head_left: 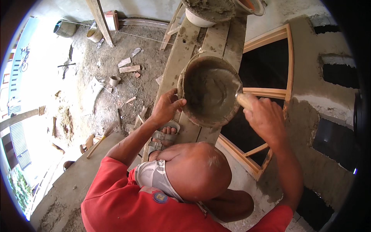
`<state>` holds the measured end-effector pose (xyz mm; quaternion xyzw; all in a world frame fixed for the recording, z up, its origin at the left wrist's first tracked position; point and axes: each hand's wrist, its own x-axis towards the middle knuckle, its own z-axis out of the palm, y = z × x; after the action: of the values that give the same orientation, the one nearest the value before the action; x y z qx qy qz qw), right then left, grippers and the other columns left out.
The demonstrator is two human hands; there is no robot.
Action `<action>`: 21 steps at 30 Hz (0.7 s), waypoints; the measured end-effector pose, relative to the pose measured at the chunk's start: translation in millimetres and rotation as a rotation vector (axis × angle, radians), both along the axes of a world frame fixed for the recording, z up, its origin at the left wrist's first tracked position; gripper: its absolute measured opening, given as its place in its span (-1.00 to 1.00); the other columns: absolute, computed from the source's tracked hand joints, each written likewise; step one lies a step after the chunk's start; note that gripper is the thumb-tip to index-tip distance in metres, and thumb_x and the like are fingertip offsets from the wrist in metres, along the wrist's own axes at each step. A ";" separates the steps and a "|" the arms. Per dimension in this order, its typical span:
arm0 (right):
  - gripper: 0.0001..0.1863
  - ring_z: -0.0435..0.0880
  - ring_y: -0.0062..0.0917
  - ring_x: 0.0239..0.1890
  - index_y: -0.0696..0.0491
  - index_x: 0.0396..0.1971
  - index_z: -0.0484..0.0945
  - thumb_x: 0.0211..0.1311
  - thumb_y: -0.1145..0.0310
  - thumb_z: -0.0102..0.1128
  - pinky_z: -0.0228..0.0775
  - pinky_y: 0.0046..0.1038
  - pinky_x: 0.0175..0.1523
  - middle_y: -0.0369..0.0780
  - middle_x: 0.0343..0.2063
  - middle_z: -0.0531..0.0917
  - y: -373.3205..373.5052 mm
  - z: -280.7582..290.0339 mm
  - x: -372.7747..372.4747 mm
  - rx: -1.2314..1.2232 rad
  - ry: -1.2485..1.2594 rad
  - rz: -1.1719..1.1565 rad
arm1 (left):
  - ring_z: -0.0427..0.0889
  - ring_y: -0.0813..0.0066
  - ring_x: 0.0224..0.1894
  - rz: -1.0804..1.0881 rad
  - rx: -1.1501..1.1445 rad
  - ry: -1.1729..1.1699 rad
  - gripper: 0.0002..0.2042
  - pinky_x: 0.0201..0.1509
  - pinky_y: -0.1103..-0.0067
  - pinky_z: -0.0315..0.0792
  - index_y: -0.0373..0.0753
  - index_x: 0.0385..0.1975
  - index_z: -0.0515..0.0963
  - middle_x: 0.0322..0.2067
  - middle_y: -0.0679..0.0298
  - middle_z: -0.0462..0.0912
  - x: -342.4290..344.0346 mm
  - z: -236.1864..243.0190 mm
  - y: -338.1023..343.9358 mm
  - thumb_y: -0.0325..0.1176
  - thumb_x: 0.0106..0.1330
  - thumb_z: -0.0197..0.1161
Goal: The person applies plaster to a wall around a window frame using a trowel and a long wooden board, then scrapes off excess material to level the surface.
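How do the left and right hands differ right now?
Hold: the left hand grips the bucket at its rim; the right hand grasps a wooden-handled tool.
Side: the left hand is at the bucket's left, the right hand at its right.
Pose: the left hand's thumb points toward the bucket; the right hand's fingers curl around the handle.
Shared: both are bare.
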<state>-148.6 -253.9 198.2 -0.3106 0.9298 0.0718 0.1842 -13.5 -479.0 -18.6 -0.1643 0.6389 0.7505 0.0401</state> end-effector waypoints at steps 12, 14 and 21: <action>-0.59 0.67 -0.05 -0.33 0.09 -0.04 0.56 0.10 0.27 0.26 0.51 -0.13 -0.16 0.02 -0.44 0.68 12.2 -10.2 28.8 -0.020 -0.316 0.004 | 0.60 0.56 -0.24 -0.118 -0.076 -0.162 -0.53 -0.09 0.56 0.46 -0.50 0.09 0.41 -0.26 0.15 0.68 -6.4 5.9 -9.0 -0.33 0.28 0.29; -0.60 0.67 -0.05 -0.32 0.08 -0.06 0.57 0.10 0.25 0.26 0.51 -0.14 -0.15 0.00 -0.44 0.68 10.5 4.8 30.0 -0.082 -0.377 -0.049 | 0.60 0.54 -0.22 -0.125 -0.076 -0.178 -0.52 -0.07 0.55 0.46 -0.50 0.10 0.40 -0.24 0.13 0.67 -7.1 10.6 -8.7 -0.33 0.27 0.29; -0.67 0.68 -0.07 -0.31 0.02 -0.11 0.61 0.11 0.27 0.23 0.51 -0.12 -0.17 -0.03 -0.45 0.68 14.9 -89.3 -4.0 0.017 -0.169 0.002 | 0.61 0.52 -0.46 -0.019 -0.041 -0.041 -0.54 -0.36 0.56 0.43 -0.51 0.02 0.39 -0.49 0.15 0.64 -6.6 5.6 3.3 -0.31 0.28 0.32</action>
<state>-152.6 -239.0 108.8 -0.3149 0.9099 0.0532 0.2647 -20.1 -475.7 -13.0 -0.1745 0.6546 0.7334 0.0571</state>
